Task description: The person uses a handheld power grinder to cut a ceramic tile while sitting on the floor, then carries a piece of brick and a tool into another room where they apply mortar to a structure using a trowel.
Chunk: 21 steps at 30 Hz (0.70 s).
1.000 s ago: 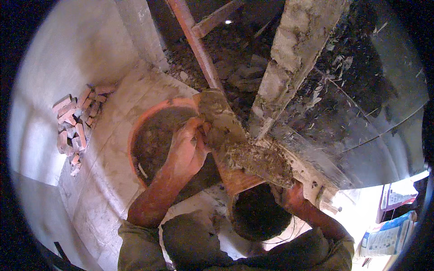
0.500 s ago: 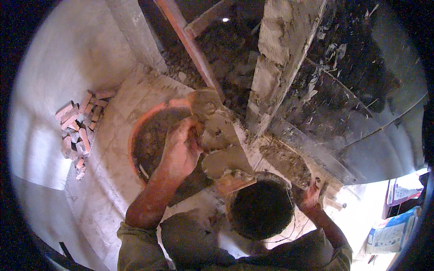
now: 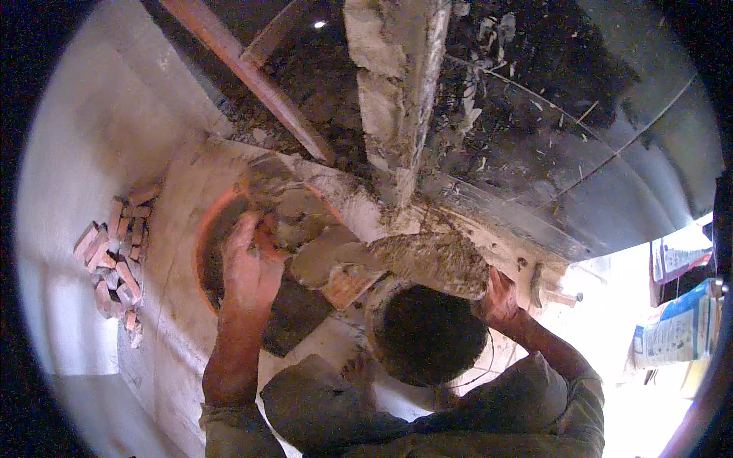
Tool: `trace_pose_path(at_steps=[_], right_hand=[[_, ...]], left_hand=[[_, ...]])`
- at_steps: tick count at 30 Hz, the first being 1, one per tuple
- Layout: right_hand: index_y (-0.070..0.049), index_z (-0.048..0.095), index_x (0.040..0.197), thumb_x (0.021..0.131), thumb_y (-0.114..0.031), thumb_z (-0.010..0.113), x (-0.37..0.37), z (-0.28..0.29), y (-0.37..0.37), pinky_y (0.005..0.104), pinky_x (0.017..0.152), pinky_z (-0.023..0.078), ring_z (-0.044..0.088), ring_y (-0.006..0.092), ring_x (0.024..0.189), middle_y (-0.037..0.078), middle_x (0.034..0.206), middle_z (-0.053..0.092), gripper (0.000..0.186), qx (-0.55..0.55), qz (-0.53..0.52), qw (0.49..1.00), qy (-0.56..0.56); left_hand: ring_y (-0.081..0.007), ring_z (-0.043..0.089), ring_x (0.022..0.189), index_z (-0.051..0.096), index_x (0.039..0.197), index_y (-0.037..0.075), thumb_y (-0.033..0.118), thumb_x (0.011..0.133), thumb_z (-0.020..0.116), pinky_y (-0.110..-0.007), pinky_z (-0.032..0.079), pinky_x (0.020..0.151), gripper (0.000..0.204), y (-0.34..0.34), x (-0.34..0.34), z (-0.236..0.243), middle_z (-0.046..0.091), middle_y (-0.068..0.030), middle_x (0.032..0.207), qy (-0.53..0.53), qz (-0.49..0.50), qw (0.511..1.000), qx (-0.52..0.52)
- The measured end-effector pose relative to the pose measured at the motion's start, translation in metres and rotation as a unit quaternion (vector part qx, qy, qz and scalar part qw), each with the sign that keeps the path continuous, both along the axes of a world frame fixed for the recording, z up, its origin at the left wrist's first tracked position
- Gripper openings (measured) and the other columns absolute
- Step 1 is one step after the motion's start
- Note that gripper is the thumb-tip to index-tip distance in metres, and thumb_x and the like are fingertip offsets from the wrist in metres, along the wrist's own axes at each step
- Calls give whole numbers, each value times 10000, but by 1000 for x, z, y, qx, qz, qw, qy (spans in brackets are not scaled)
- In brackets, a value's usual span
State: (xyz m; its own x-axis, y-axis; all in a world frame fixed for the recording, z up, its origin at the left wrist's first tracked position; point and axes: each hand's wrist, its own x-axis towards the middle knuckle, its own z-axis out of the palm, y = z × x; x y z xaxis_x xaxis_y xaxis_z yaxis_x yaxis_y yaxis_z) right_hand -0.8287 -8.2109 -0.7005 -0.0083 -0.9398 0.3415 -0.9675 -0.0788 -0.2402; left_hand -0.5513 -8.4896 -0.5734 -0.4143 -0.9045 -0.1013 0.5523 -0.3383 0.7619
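Note:
My left hand [image 3: 256, 252] is closed over an orange basin [image 3: 208, 221], its fingers curled at the edge of a heap of wet grey mortar [image 3: 305, 214]. What those fingers grip is hidden. A smooth mortar-covered lump [image 3: 328, 263] lies beside the heap, with an orange-brown brick-like corner [image 3: 353, 284] showing under it. My right hand [image 3: 502, 298] is closed round the right end of a long flat mortar-caked slab [image 3: 435, 263]. Its left end reaches the smooth lump, and it passes above a dark round bucket [image 3: 431, 336] by my knees.
Broken red bricks [image 3: 114, 259] lie against the left wall. A rough mortared pillar [image 3: 382, 99] and a reddish bar [image 3: 237, 69] stand ahead. Dark sheeting [image 3: 550, 130] rises at the right. Printed bags [image 3: 676, 328] sit at the far right.
The view has turned, so the surroundings appear farther left. My right hand has brought the slab up and left over the bucket's far rim, now flatter. My left hand stays by the basin's mortar.

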Motion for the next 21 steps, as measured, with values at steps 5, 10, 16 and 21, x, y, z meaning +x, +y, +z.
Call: trace_pose_path(at_steps=[5, 10, 16, 21], right_hand=[[-8, 448, 974, 797, -144, 708, 19, 26, -18, 385, 486, 468, 597, 264, 621, 85, 713, 570, 343, -7, -137, 970, -201], [-22, 445, 908, 816, -151, 683, 44, 94, -55, 288, 516, 446, 572, 160, 636, 71, 794, 548, 286, -56, -147, 849, -505], [-4, 469, 1022, 816, -152, 673, 65, 112, -77, 284, 593, 503, 620, 162, 704, 89, 826, 601, 325, -56, -98, 740, -663], [-13, 473, 1055, 825, -132, 671, 71, 133, -85, 292, 644, 527, 641, 169, 727, 112, 877, 632, 326, -68, -73, 775, -625]], left_hand=[[-201, 589, 1019, 577, 1147, 83, 211, 916, 543, -477, 483, 897, 267, -20, 15, -17, 619, -38, 1064, 54, -76, 996, 9], [-225, 583, 1059, 580, 1073, 95, 253, 920, 518, -469, 470, 884, 228, -3, -12, -9, 622, -58, 1081, 93, -93, 991, -8], [-257, 580, 1072, 573, 1070, 115, 273, 915, 507, -495, 457, 893, 230, 11, -27, 0, 614, -69, 1107, 109, -107, 988, 16], [-257, 595, 1035, 578, 1043, 131, 290, 913, 517, -489, 464, 864, 214, 18, -39, 11, 633, -67, 1052, 80, -90, 992, 21]])
